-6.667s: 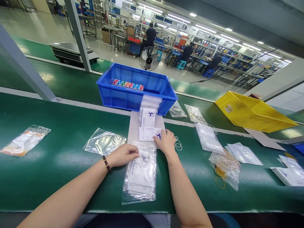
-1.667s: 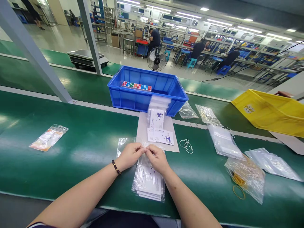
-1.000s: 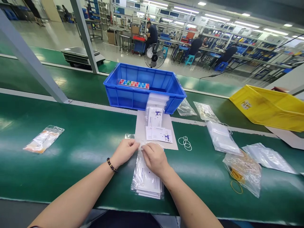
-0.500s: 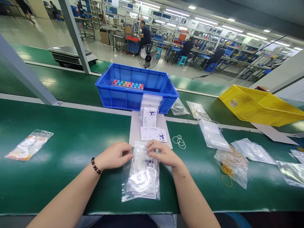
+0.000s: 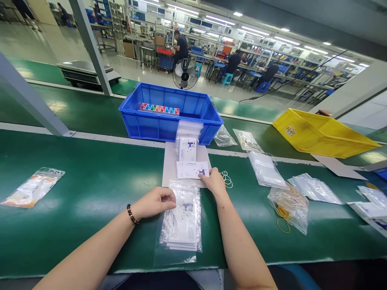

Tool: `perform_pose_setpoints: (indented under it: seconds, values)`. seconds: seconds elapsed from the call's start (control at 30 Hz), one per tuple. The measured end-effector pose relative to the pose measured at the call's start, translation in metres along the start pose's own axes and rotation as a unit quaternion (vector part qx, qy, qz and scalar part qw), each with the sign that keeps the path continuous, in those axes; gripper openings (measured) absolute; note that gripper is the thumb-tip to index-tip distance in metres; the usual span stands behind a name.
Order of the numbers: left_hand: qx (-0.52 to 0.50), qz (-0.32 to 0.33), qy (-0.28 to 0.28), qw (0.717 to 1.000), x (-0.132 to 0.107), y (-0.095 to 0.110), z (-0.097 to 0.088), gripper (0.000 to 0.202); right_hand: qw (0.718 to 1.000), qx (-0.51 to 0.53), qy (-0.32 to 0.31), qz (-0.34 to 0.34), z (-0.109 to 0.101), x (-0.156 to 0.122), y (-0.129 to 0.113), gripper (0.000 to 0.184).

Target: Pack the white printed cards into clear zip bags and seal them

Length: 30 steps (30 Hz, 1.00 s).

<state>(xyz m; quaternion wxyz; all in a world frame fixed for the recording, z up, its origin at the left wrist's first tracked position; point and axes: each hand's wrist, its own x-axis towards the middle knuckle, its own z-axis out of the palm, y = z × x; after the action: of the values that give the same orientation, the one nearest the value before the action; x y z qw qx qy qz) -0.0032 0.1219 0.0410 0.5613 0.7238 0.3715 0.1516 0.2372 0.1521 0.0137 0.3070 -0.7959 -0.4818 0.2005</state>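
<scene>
A clear plastic bag (image 5: 180, 219) holding several white printed cards lies on the green belt in front of me. My left hand (image 5: 155, 201) pinches the bag's upper left edge, fingers closed. My right hand (image 5: 214, 181) reaches forward and its fingertips rest on the near right corner of a small stack of white cards (image 5: 192, 169). Those cards lie on a grey sheet (image 5: 169, 165). More cards in clear sleeves (image 5: 188, 146) lean from that sheet up against the blue bin (image 5: 169, 112).
White rubber bands (image 5: 226, 179) lie right of the cards. Clear bags (image 5: 266, 169) and a bag of yellow rubber bands (image 5: 288, 207) sit to the right, a yellow bin (image 5: 320, 135) beyond. An orange-printed pouch (image 5: 32, 188) lies far left. People work at benches behind.
My right hand left the bag's top edge and moved forward onto the card stack. The left hand stays on the bag. The loose clear bag at left is gone.
</scene>
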Motion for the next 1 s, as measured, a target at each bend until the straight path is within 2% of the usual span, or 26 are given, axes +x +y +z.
perform_pose_setpoints:
  seconds: [0.17,0.23,0.3,0.37,0.53,0.6,0.67,0.73,0.8,0.93,1.0]
  values:
    - [0.016,0.021,0.002,1.000,0.004,-0.004,0.004,0.014,0.977,0.210,0.011,-0.022,-0.008,-0.003,-0.004,0.019]
    - [0.020,0.034,0.003,0.999,0.006,-0.005,0.005,0.016,0.947,0.316,0.019,-0.045,-0.013,-0.009,-0.008,0.021]
    - [0.003,0.043,0.007,0.999,0.007,-0.005,0.006,0.016,0.919,0.388,-0.015,-0.072,-0.017,-0.016,-0.013,0.024]
    - [-0.032,0.041,0.025,0.998,0.007,-0.005,0.005,0.015,0.914,0.386,-0.087,-0.088,-0.020,-0.023,-0.016,0.023]
    - [-0.086,0.018,0.090,0.992,0.007,-0.005,0.006,0.017,0.914,0.305,-0.239,-0.120,-0.023,-0.034,-0.021,0.010]
    - [-0.095,0.022,0.112,0.989,0.008,-0.005,0.009,0.018,0.893,0.274,-0.319,-0.163,-0.021,-0.038,-0.023,0.008]
    - [-0.110,0.035,0.130,0.985,0.008,-0.004,0.012,0.019,0.855,0.240,-0.411,-0.205,-0.019,-0.041,-0.025,0.008]
    - [-0.131,0.045,0.146,0.980,0.008,-0.003,0.014,0.021,0.825,0.212,-0.478,-0.215,-0.015,-0.044,-0.025,0.010]
    - [-0.170,0.030,0.154,0.973,0.008,-0.003,0.015,0.017,0.822,0.201,-0.496,-0.195,-0.013,-0.046,-0.025,0.012]
    - [-0.245,-0.048,0.146,0.957,0.009,-0.006,0.016,0.033,0.850,0.231,-0.445,-0.163,-0.011,-0.049,-0.027,0.017]
    - [-0.231,-0.069,0.146,0.959,0.010,-0.007,0.016,0.023,0.855,0.250,-0.429,-0.153,-0.011,-0.051,-0.028,0.027]
